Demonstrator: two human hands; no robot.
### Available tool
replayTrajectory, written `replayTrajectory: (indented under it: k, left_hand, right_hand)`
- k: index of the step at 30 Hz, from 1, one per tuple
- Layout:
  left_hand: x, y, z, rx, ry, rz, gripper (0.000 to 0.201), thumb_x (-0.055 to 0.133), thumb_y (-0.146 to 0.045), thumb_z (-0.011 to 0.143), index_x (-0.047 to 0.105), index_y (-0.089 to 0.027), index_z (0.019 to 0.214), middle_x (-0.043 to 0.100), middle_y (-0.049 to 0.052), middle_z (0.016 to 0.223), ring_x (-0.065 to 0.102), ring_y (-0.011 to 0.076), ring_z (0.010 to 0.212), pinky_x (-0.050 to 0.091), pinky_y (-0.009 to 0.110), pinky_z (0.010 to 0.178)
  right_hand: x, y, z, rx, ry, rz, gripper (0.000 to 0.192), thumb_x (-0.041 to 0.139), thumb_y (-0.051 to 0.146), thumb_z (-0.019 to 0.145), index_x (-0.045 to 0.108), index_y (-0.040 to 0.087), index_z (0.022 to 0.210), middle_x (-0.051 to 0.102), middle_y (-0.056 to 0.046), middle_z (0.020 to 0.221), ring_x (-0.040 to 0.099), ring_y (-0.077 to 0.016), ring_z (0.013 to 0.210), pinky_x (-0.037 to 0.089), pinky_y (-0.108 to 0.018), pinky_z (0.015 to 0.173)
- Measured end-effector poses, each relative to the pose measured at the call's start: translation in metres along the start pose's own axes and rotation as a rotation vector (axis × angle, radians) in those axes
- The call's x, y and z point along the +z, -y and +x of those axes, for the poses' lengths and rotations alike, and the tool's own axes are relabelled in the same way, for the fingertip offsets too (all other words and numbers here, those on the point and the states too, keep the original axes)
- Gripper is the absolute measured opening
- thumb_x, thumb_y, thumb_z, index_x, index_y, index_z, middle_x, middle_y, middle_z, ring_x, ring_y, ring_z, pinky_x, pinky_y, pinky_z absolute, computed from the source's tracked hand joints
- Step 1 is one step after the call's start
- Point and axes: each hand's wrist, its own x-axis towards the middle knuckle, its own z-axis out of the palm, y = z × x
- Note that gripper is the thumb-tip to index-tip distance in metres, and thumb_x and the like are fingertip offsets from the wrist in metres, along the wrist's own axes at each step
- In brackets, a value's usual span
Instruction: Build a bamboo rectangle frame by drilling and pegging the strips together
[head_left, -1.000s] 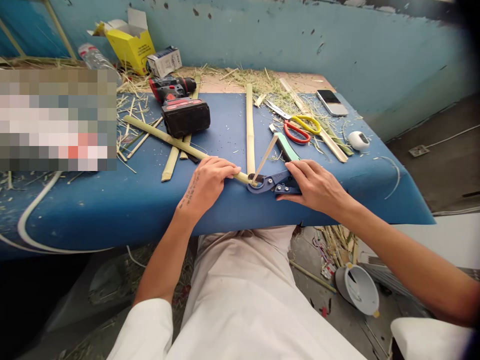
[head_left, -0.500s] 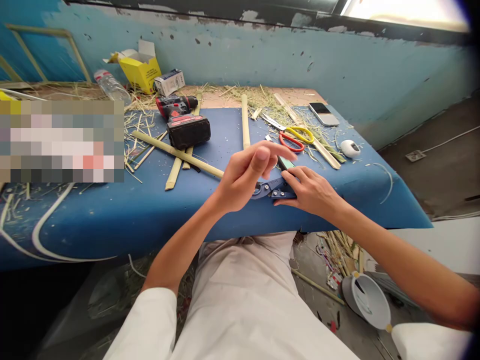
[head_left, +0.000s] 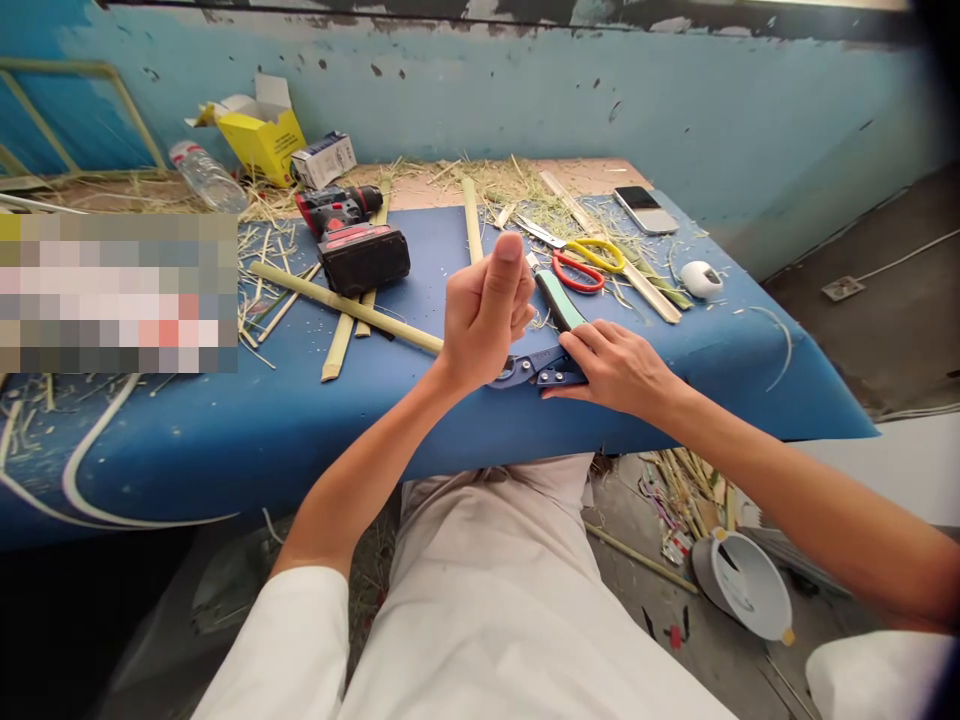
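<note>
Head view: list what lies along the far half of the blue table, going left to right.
Plastic bottle → yellow box → cordless drill → scissors → phone → small white gadget. Nearer, the left hand is raised beside the right hand, which rests on the blue cutter.

Even, soft daylight fills the scene, bright on the blue counter [head_left: 225,420] with only faint shadows. Focus is sharp at centre. The corners darken and bend with wide-lens distortion. 1 pixelated block masks the left side.
</note>
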Motion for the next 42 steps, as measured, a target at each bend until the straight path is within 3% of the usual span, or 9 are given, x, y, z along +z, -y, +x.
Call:
replayTrajectory:
  k: [10,14,16,20,25,30,35,38,42]
  left_hand:
    - [0.001,0.004,0.005,0.027,-0.025,-0.057,0.069,0.057,-0.078,0.094,0.03,-0.022,0.064,0.019,-0.006,0.059,0.014,0.0045,0.041,0.014,0.028,0.04]
    - [0.001,0.021,0.006,-0.109,-0.091,-0.1,0.065,0.055,-0.069,0.102,0.028,-0.023,0.063,0.017,-0.008,0.055,0.011,0.0049,0.04,0.011,0.026,0.038]
    - [0.003,0.02,0.009,-0.141,-0.102,-0.154,0.062,0.052,-0.059,0.107,0.029,-0.023,0.063,0.014,-0.009,0.054,0.01,0.0051,0.038,0.008,0.025,0.037]
    - [0.007,-0.015,0.03,-0.001,-0.003,-0.228,0.053,0.05,-0.037,0.112,0.036,-0.022,0.063,0.019,-0.007,0.058,0.013,0.0055,0.039,0.008,0.023,0.039]
    - [0.006,-0.071,0.051,0.022,-0.011,-0.111,0.055,0.054,-0.047,0.109,0.037,-0.023,0.062,0.014,-0.005,0.062,0.006,0.0095,0.044,0.01,0.027,0.038]
    - [-0.001,-0.083,0.065,-0.071,0.04,0.008,0.049,0.036,-0.042,0.113,0.051,-0.021,0.071,0.016,-0.005,0.064,0.017,0.0086,0.045,0.018,0.02,0.041]
    - [-0.004,-0.076,0.067,-0.275,0.191,0.168,0.029,0.044,-0.009,0.107,0.065,-0.014,0.089,0.041,-0.005,0.064,0.049,0.0056,0.05,0.044,0.016,0.054]
    - [-0.009,-0.076,0.056,-0.371,0.35,0.261,0.02,0.061,-0.023,0.106,0.068,-0.016,0.089,0.055,-0.002,0.068,0.063,0.009,0.056,0.054,0.02,0.059]
    - [-0.022,-0.085,0.044,-0.423,0.685,0.35,0.035,0.077,-0.051,0.094,0.071,-0.019,0.083,0.066,0.003,0.066,0.072,0.0188,0.062,0.06,0.028,0.058]
  right_hand:
    - [0.002,-0.003,0.004,-0.037,-0.04,-0.058,0.07,0.052,0.081,0.094,0.071,0.016,0.111,0.065,-0.015,0.094,0.057,-0.0308,0.09,0.049,-0.044,0.081]
    - [0.005,-0.003,-0.004,-0.151,-0.015,-0.15,0.054,0.053,0.073,0.1,0.068,0.022,0.086,0.062,-0.009,0.082,0.054,-0.0261,0.083,0.037,-0.04,0.069]
    - [0.004,0.0,-0.009,-0.158,-0.016,-0.199,0.053,0.054,0.07,0.101,0.067,0.022,0.084,0.063,-0.009,0.083,0.053,-0.0255,0.084,0.034,-0.04,0.07]
    - [-0.007,0.002,-0.015,-0.065,0.01,-0.237,0.062,0.05,0.077,0.099,0.07,0.019,0.102,0.069,-0.013,0.1,0.052,-0.0271,0.089,0.034,-0.043,0.077]
    - [-0.025,-0.004,-0.026,0.054,-0.006,-0.119,0.079,0.051,0.086,0.093,0.063,0.02,0.135,0.069,-0.015,0.13,0.056,-0.0334,0.111,0.037,-0.049,0.095]
    - [-0.031,-0.006,-0.038,0.267,-0.157,-0.083,0.088,0.061,0.087,0.086,0.06,0.018,0.14,0.067,-0.018,0.133,0.057,-0.0373,0.118,0.04,-0.052,0.103]
    - [-0.029,-0.008,-0.039,0.444,-0.251,0.021,0.084,0.066,0.082,0.086,0.059,0.02,0.142,0.066,-0.019,0.135,0.056,-0.0402,0.124,0.043,-0.055,0.107]
    - [-0.025,-0.008,-0.038,0.46,-0.282,0.066,0.081,0.067,0.079,0.087,0.06,0.02,0.142,0.066,-0.018,0.136,0.056,-0.0394,0.125,0.044,-0.054,0.109]
    - [-0.017,-0.007,-0.036,0.441,-0.295,0.084,0.081,0.07,0.079,0.086,0.06,0.02,0.142,0.066,-0.017,0.135,0.057,-0.0389,0.125,0.045,-0.054,0.112]
